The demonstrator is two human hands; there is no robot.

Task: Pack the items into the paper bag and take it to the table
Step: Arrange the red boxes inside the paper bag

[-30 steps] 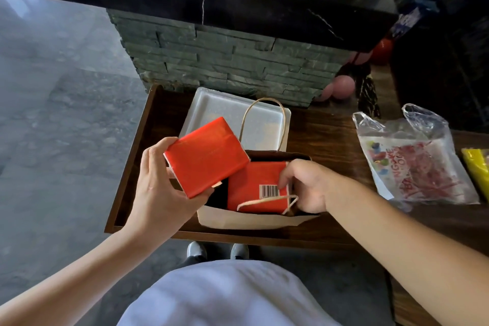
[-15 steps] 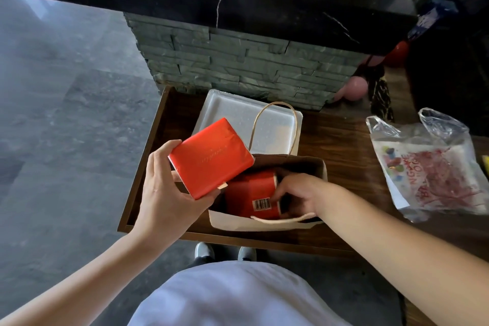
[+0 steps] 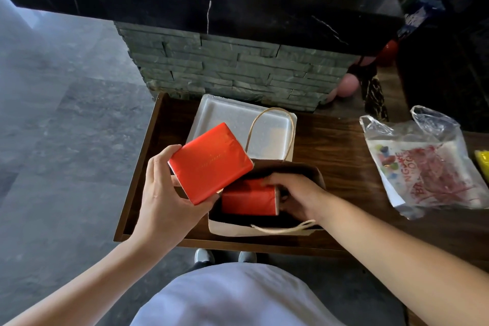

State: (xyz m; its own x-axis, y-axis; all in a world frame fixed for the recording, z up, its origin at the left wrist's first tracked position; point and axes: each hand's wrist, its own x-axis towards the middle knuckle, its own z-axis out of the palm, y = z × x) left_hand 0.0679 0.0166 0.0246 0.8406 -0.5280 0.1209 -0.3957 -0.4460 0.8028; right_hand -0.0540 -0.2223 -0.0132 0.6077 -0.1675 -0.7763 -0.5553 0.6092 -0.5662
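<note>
Right hand [image 3: 296,197] grips one red pack [image 3: 248,200] inside the paper bag [image 3: 264,229]; left hand [image 3: 164,204] clasps another red pack [image 3: 210,163] above it, best lowered flat alongside.

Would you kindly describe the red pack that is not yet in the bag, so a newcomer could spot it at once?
Start at the dark wooden table, where a brown paper bag stands open in front of a white tray. Just left of the bag's mouth, the left hand holds a red pack in the air. Unlike the second red pack, it is outside the bag.
</note>
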